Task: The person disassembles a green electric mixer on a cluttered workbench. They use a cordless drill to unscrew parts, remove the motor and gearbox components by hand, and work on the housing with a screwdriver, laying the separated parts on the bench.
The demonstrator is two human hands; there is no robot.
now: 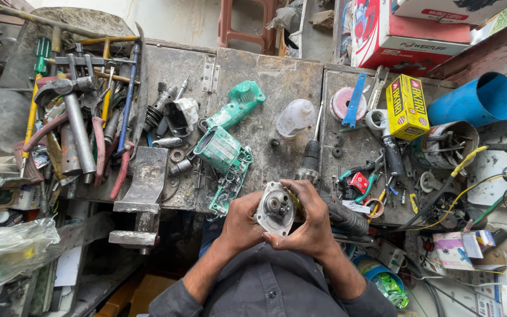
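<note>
- Person stands at the near edge of the worktop (277, 76); both hands meet just below that edge, over the lap, not over the bench surface.
- Round grey metal housing (275, 208) sits between the two hands, its flat face turned up toward the head camera; a small hub with a bearing-like ring shows at its centre.
- Left hand (240, 223) cups the housing from the left and below; its fingers (257, 230) are wrapped closed on the rim (palm side hidden).
- Right hand (312, 220) closes over the housing's right edge from above; thumb and fingers narrow, pinching the rim. Something yellowish shows under the fingers there, too small to name.
- Key relation: the housing's axis points roughly straight up at the viewer, so both sets of fingers come at it sideways, from opposite sides. Neither hand is clearly nearer; both are touching.
- Nearby on the worktop: black-handled screwdriver (311, 154) just above the right hand, shaft pointing away; green tool casing (221, 149) up and left, opened; clear plastic bottle (295, 116) beyond.
</note>
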